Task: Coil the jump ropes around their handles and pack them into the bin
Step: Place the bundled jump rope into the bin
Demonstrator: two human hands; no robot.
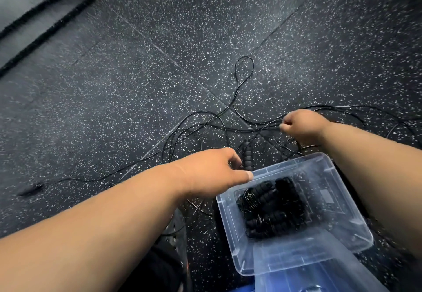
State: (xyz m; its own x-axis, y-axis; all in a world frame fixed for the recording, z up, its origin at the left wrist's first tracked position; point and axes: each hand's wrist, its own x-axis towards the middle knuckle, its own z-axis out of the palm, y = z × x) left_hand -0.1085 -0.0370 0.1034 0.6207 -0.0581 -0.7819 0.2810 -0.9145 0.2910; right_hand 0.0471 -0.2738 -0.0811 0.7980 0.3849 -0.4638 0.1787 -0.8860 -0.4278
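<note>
Black ribbed handle stands upright on the floor just past the bin's far rim, beside the left hand's curled fingers, while the right hand pinches loose rope.

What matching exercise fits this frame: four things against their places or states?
1 right hand
2 left hand
3 clear bin
4 coiled jump ropes

a inside the bin
b pinches a thin black cord above the floor
c on the speckled floor, open at the top
d fingers curled at a ribbed black handle by the bin's far corner

Pairs: 1-b, 2-d, 3-c, 4-a
</note>
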